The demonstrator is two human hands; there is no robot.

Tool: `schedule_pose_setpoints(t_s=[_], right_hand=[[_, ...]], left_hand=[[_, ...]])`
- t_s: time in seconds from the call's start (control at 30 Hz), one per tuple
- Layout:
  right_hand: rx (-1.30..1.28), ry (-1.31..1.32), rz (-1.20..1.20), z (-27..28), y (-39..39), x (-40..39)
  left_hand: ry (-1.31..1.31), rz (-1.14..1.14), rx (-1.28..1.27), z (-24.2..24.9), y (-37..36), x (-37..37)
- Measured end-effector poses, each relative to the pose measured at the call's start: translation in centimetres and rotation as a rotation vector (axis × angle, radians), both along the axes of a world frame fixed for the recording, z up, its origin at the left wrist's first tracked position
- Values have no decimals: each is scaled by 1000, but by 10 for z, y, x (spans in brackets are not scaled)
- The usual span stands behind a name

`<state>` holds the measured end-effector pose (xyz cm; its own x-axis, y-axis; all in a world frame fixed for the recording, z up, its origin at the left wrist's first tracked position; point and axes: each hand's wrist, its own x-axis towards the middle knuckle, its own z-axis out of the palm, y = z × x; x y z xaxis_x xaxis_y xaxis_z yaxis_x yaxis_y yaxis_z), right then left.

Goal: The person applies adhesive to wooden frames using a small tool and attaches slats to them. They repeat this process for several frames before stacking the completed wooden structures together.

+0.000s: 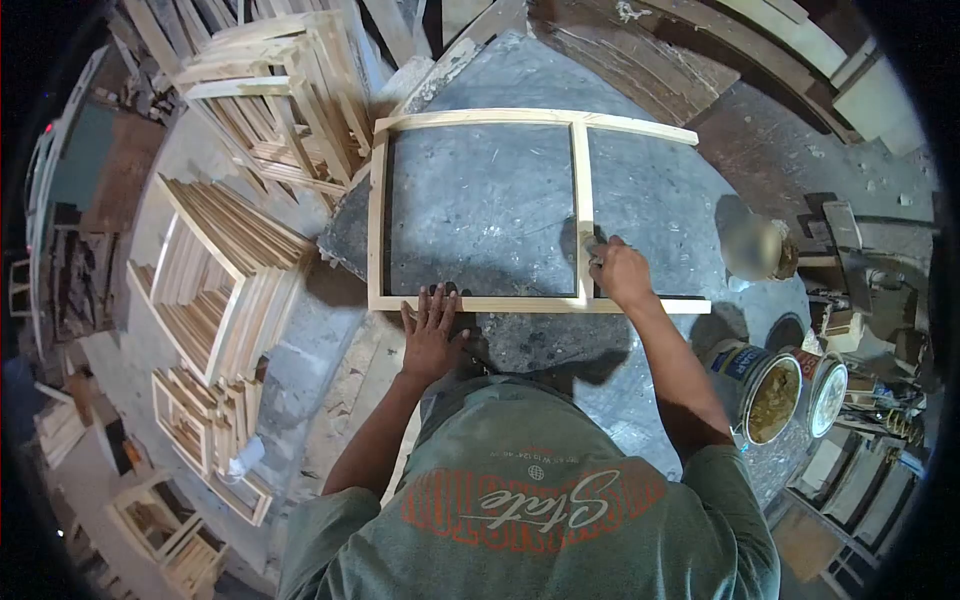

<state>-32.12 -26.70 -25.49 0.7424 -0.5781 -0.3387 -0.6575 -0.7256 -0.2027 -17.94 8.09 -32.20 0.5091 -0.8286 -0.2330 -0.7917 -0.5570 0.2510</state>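
A ladder-like frame of pale wooden strips (482,117) lies on a grey work surface (480,215). It has two long rails, a left end piece and a crossbar (582,180); its right end has no end piece. My left hand (432,332) rests on the near rail with fingers spread. My right hand (622,272) is closed over the near part of the crossbar, gripping a small grey tool (597,250), mostly hidden by the fingers. A brownish smear (586,238) marks the crossbar beside it.
Stacked wooden frames (215,265) and more frames (285,110) stand at left. On the right are a bucket of yellowish-brown paste (773,400) and a second bucket (828,395). A blurred round thing (750,246) sits near the surface's right edge. Boards (630,60) lie beyond.
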Motion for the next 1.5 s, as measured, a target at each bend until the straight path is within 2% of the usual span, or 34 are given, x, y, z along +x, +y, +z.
schedule_pose_setpoints(t_s=[0.07, 0.17, 0.3, 0.4, 0.53, 0.63, 0.67, 0.77, 0.8, 0.93, 1.1, 1.2, 1.27, 1.33, 1.5], right_hand=[[12, 58, 55, 15, 6, 3], [71, 30, -7, 37, -1, 22], [7, -43, -28, 13, -14, 37], [23, -10, 3, -4, 3, 14], [64, 38, 84, 17, 27, -12], [111, 38, -52, 23, 6, -1], [42, 5, -77, 26, 0, 8], [7, -46, 30, 17, -18, 21], [20, 31, 17, 16, -18, 22], [42, 16, 10, -13, -3, -15], [75, 16, 46, 20, 35, -44], [75, -47, 14, 22, 24, -41], [61, -70, -36, 32, 12, -24], [44, -105, -46, 25, -6, -4], [-11, -40, -28, 11, -22, 32]], left_hand=[[3, 13, -14, 0, 1, -1], [34, 12, 1, 2, 0, 1], [13, 29, -20, 2, 1, -1], [19, 36, -16, -1, 0, 0], [37, 49, -32, 0, -1, -1], [49, 45, -42, 1, 0, 1], [50, 41, -46, 1, 1, 0], [30, 34, -81, -3, 2, 0], [28, 35, -80, -5, 3, 0], [24, 43, -55, -5, 2, -1], [34, 73, -49, -1, -2, 0], [8, 106, -123, -3, -14, 9], [-68, 81, -270, -5, -39, 39], [-39, 102, -310, 7, -74, 72], [-140, 309, -311, -33, -128, 120]])
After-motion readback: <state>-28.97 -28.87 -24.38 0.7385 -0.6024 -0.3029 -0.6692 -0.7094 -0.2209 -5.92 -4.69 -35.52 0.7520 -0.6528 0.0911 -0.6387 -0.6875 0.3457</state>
